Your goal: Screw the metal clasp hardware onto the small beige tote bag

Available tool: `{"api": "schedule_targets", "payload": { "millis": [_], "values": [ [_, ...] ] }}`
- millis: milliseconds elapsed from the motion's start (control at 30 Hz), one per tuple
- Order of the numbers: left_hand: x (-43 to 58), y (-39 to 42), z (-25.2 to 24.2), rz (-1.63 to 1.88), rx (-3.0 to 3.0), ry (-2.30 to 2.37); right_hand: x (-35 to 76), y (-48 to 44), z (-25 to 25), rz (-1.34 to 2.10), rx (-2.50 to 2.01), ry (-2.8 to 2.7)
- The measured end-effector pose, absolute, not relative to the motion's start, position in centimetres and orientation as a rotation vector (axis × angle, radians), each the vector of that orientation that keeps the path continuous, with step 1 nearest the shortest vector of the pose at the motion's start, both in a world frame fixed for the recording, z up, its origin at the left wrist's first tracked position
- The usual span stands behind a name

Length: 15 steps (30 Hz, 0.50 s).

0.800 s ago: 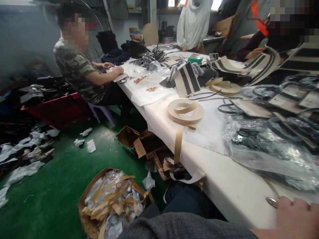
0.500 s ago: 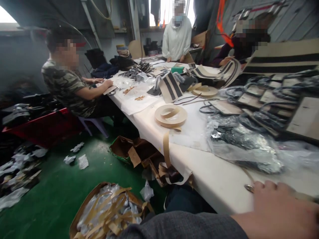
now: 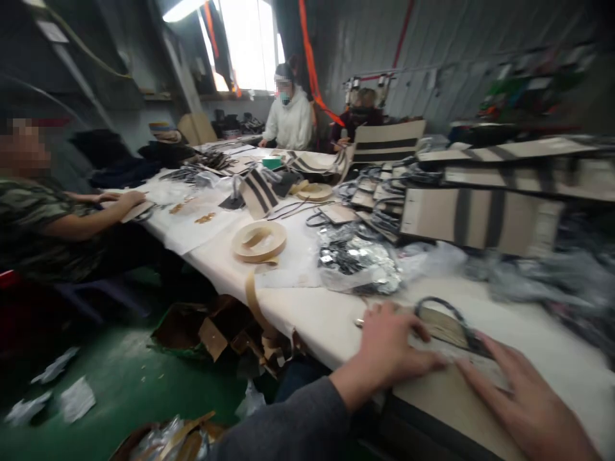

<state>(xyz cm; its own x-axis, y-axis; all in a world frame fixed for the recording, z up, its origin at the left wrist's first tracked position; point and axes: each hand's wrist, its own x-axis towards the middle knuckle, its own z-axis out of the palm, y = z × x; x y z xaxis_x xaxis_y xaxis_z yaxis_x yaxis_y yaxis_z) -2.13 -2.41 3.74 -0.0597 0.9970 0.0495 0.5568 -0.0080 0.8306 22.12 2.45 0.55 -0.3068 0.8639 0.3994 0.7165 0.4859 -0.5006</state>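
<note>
A beige bag panel (image 3: pixel 442 397) with a dark band and a dark looped handle (image 3: pixel 444 304) lies at the table's near edge. My left hand (image 3: pixel 391 346) rests over its left side, fingers apart and thumb stretched across the panel. Flat on its right side is my right hand (image 3: pixel 523 397), with fingers extended close to the handle's end. A small shiny metal tip (image 3: pixel 359 323) shows beside my left fingertips; the rest of that object is hidden under the hand.
A roll of beige tape (image 3: pixel 259 242) and a plastic bag of metal pieces (image 3: pixel 358 259) lie beyond my hands. Striped panels (image 3: pixel 480 218) are stacked at the right. Boxes (image 3: pixel 211 333) of scraps stand on the floor. Several people sit or stand around the table.
The view has swung right. My right hand and the bag panel have come into view, and my left hand now lies on the panel.
</note>
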Motion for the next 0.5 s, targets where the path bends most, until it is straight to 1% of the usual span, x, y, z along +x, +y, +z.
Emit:
{"api": "schedule_targets", "payload": {
  "millis": [67, 233, 500],
  "values": [
    [-2.5, -2.3, 4.5, 0.919, 1.652, 1.71, 22.5, 2.1, 1.4, 0.379, -1.375, -2.129],
    [-2.4, -0.8, 5.3, 0.847, 1.744, 1.754, 21.8, 1.7, 3.0, 0.336, -1.398, -2.13],
    [-3.7, 0.3, 6.4, 0.685, 1.78, 1.573, 22.3, 1.2, 3.3, 0.353, -1.382, -2.121]
  ]
}}
